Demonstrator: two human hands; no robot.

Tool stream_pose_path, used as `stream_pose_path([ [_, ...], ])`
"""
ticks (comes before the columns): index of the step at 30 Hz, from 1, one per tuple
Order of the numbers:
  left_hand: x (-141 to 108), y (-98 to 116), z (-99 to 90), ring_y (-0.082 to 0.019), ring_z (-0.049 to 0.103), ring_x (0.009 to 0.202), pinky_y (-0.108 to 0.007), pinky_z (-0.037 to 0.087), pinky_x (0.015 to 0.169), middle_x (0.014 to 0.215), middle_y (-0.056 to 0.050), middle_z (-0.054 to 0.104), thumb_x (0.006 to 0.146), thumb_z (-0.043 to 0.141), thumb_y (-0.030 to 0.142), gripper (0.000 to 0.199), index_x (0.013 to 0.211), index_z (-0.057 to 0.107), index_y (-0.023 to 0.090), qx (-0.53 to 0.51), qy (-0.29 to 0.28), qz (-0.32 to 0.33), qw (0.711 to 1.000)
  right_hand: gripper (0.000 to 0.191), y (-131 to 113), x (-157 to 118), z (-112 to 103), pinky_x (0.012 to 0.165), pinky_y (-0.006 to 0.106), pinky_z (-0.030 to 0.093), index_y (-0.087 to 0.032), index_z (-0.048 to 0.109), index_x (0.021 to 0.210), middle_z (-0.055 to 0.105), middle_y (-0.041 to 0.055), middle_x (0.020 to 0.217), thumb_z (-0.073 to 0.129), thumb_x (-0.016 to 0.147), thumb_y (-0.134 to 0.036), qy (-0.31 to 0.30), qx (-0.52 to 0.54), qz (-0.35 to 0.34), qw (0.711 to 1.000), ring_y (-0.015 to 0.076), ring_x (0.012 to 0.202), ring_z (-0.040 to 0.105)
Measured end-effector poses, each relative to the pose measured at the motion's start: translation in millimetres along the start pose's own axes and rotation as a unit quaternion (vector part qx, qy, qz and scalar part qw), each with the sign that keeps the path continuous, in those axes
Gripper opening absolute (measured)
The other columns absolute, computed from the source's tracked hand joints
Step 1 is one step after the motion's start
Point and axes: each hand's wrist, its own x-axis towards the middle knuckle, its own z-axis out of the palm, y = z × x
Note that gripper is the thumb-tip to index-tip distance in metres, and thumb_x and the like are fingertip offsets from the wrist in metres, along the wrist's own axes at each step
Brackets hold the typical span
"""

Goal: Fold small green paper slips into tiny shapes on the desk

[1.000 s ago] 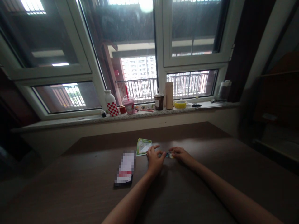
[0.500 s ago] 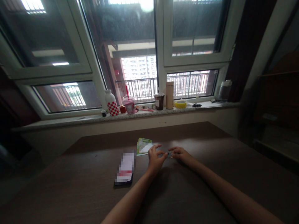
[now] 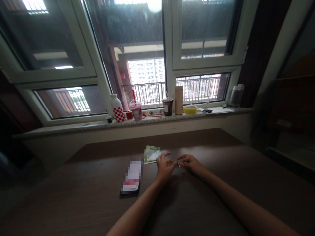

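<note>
Over the middle of the brown table [image 3: 81,177], my left hand [image 3: 165,165] and my right hand [image 3: 190,163] face each other, close together. Between their fingertips is a small, pale piece [image 3: 179,164], too small to name; the thumb and fingers of my right hand pinch it. My left hand's thumb and index finger come together at its left side, while the other fingers stretch forward. Just beyond my left hand lies a green-and-white printed packet or stack of sheets [image 3: 152,154]. A phone [image 3: 132,177], its screen blurred out, rests left of my left forearm.
On the window sill [image 3: 152,120] beyond the table stand a red-checked white bottle [image 3: 118,109], a pink drink cup [image 3: 136,109], a dark drink cup [image 3: 168,106], a tan flask [image 3: 178,100], a roll of yellow tape [image 3: 190,109], scissors [image 3: 207,111] and a clear jug [image 3: 237,95].
The small piece between my fingertips has turned slightly and looks paler now. Both hands stay nearly in the same place, with only slight finger movement.
</note>
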Motion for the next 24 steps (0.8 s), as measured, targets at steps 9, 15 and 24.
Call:
stream_pose_path([
  [9, -0.6, -0.4, -0.8, -0.027, 0.046, 0.119, -0.050, 0.032, 0.108, 0.120, -0.005, 0.062, 0.073, 0.071, 0.023, 0.010, 0.063, 0.070, 0.022, -0.002, 0.003, -0.007, 1.000, 0.025, -5.9, -1.3, -1.2, 0.100, 0.045, 0.038, -0.021, 0.075, 0.064, 0.070, 0.0096, 0.103, 0.072, 0.066, -0.046, -0.002, -0.015, 0.029, 0.999, 0.0275, 0.102, 0.060],
  [15, 0.7, 2.5, -1.3, -0.030, 0.046, 0.119, -0.054, 0.028, 0.109, 0.119, -0.006, 0.062, 0.071, 0.074, 0.024, 0.013, 0.059, 0.071, 0.023, 0.019, -0.007, -0.004, 1.000, 0.023, -4.3, -1.7, -6.0, 0.099, 0.045, 0.039, -0.020, 0.073, 0.059, 0.069, 0.0105, 0.105, 0.073, 0.063, -0.043, -0.010, -0.035, 0.040, 0.999, 0.0285, 0.103, 0.058],
  [24, 1.7, -0.9, -1.9, -0.026, 0.048, 0.115, -0.047, 0.034, 0.107, 0.113, -0.006, 0.064, 0.076, 0.068, 0.029, 0.014, 0.063, 0.071, 0.023, -0.011, 0.040, -0.035, 0.998, 0.030, -3.6, 2.4, 5.8, 0.091, 0.041, 0.046, -0.020, 0.075, 0.067, 0.069, 0.0108, 0.107, 0.073, 0.064, -0.050, 0.073, 0.031, 0.062, 0.995, 0.0260, 0.097, 0.062],
])
